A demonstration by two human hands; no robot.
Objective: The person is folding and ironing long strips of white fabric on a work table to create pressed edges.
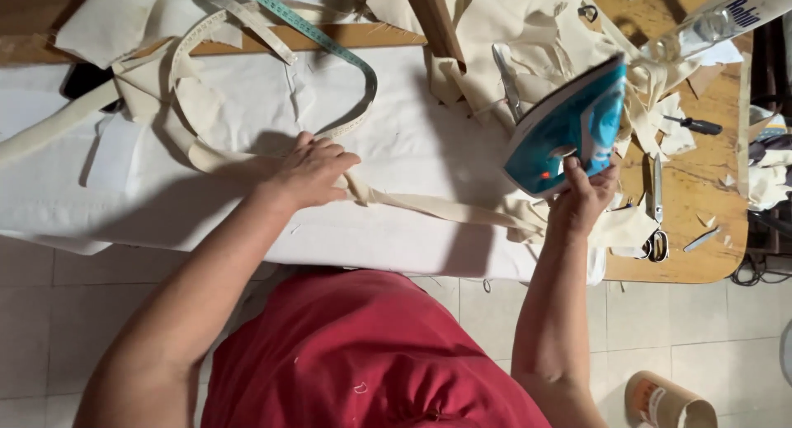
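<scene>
1. Left hand (312,174) lies flat, palm down, fingers spread slightly, pressing a cream fabric strip (429,205) against the white padded board (396,246). It grasps nothing, only pins the strip near the middle of the board.
2. Right hand (584,198) is wrapped round the handle of a teal and white iron (569,131). The iron is lifted and tilted, soleplate facing away, above the right end of the board, clear of the strip.
3. The strip runs from under the left hand rightward toward the right hand, ending in a bunch of cream cloth at the board's right end.
4. A green measuring tape (330,44) loops across the far side of the board; a cream one (214,23) lies just beside it.
5. Heap of cream cloth scraps (511,23) sits at the far right, spilling onto the wooden table (709,238).
6. On the table's right part: a screwdriver (697,125) near the far edge, scissors (656,230) near the front edge.
7. A cardboard tube (668,399) lies on the tiled floor (709,329), lower right.
8. Person wears a red top (363,354).
</scene>
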